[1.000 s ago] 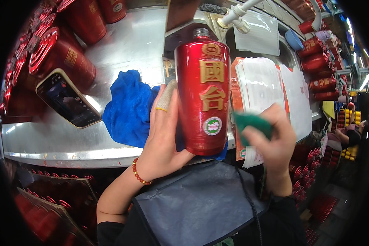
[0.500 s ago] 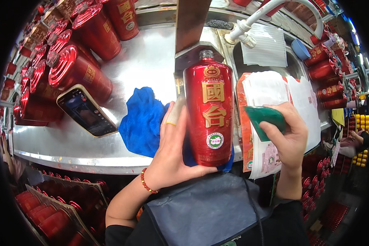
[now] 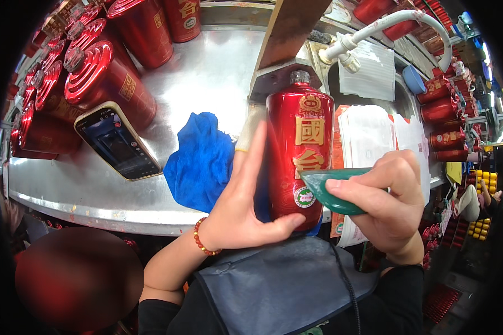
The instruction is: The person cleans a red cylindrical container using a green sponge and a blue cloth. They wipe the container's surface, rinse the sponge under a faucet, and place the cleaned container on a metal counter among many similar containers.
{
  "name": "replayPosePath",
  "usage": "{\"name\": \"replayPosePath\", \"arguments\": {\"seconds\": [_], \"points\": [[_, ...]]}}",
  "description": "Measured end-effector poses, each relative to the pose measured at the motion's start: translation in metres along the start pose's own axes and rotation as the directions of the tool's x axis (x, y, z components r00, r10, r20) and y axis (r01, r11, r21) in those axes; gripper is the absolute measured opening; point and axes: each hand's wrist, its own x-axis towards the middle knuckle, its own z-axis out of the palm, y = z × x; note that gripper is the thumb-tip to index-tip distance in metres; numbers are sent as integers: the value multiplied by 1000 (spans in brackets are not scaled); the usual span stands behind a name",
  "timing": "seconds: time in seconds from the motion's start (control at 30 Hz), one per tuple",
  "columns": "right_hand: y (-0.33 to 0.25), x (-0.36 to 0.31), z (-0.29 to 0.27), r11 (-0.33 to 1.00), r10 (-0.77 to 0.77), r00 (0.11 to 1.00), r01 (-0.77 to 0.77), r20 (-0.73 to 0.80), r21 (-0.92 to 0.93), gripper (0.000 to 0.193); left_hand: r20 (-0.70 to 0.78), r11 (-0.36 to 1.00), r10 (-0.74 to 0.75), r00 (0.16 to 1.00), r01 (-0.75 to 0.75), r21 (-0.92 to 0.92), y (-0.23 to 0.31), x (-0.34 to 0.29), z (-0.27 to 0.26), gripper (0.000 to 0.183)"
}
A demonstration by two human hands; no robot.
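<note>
A red glass bottle (image 3: 299,131) with raised gold characters and a small round white-and-green label lies on its back on the counter, its neck pointing away. My left hand (image 3: 250,204) steadies it, fingers along its left side and thumb across the lower front. A whitish cloth sleeve with a yellow edge (image 3: 252,125) covers one left finger. Between the thumb and fingers of my right hand (image 3: 388,204) is a flat green scraper (image 3: 335,192), its tip over the bottle's lower gold character. Part of a blue cloth (image 3: 198,162) lies left of my left hand.
Several red bottles (image 3: 112,84) and a leaning phone (image 3: 117,142) stand at left. Paper sheets (image 3: 369,137) lie right of the bottle, near a sink with a white faucet (image 3: 341,49). A brown upright post (image 3: 285,39) rises beyond the neck. A blue bowl (image 3: 413,80) sits far right.
My right hand has brought the green scraper left, from above the papers onto the bottle's front. My left thumb has moved up from the base onto the lower front. The view has shifted slightly.
</note>
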Motion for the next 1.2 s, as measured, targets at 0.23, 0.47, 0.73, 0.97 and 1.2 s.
{"name": "replayPosePath", "arguments": {"seconds": [0.23, 0.47, 0.73, 0.97, 1.2], "points": [[8, 16, 0, 981, 160, 981, -171, 112, 89, 37, 29, 990, 50, 998, -54, 130, 10, 4, 5, 136], [22, 35, -4, 953, 164, 961, -212, 223, 214, 28, -2, 995, -16, 1000, 16, 100, 10, 5, 9, 133], [45, 69, -7, 962, 154, 979, -180, 133, 208, 23, 13, 995, -38, 999, 36, 98, 12, 5, 10, 130], [45, 79, -3, 981, 66, 993, -83, 100, 178, 21, 19, 997, -64, 998, 63, 43, 9, 3, 11, 130], [45, 73, -2, 945, 110, 981, -153, 157, 289, 25, -3, 994, 4, 1000, -4, 108, 8, 5, 9, 130]]}}
